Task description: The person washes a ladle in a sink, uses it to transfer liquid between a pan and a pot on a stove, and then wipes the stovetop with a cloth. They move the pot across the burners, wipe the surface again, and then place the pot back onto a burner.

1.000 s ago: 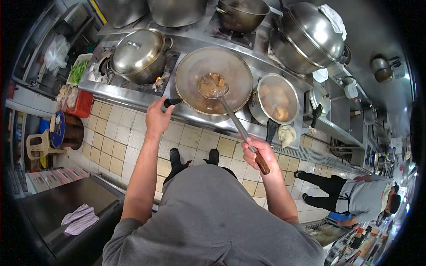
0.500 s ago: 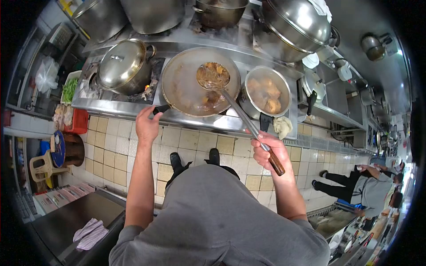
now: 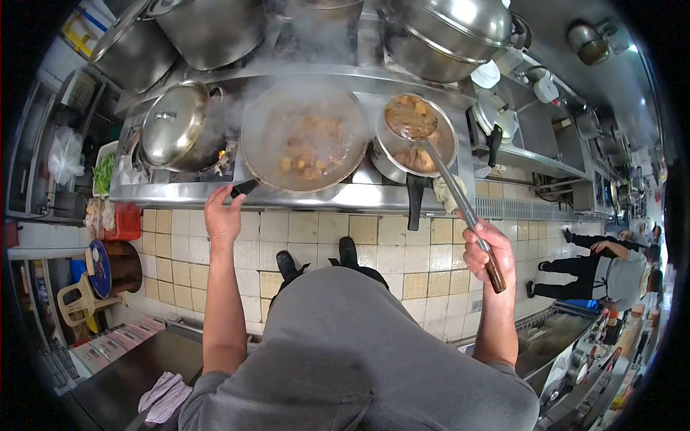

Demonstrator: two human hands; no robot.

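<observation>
My right hand (image 3: 486, 251) is closed round the wooden end of a long-handled ladle (image 3: 458, 188). Its bowl, full of brown food in sauce, hangs over a smaller pot (image 3: 390, 159) that holds brown chunks. A steaming wide pan (image 3: 251, 136) with pieces in dark sauce stands to the left of that pot. Beside the tip of the pan's black handle (image 3: 244, 188) is my left hand (image 3: 223, 212), its fingers apart and nothing gripped; whether they touch the handle is unclear. A pale cloth (image 3: 450, 192) lies by the pot's black handle.
A lidded pot (image 3: 172, 122) sits on the left burner, with a flame beside it. Large pots (image 3: 208, 32) stand along the back. At the left are a red basket (image 3: 123, 221) and a plastic chair (image 3: 74, 302). Other people (image 3: 611, 276) stand at the far right.
The filled ladle has moved right, from above the wide pan to above the smaller pot, with my right hand. The whole view has shifted a little.
</observation>
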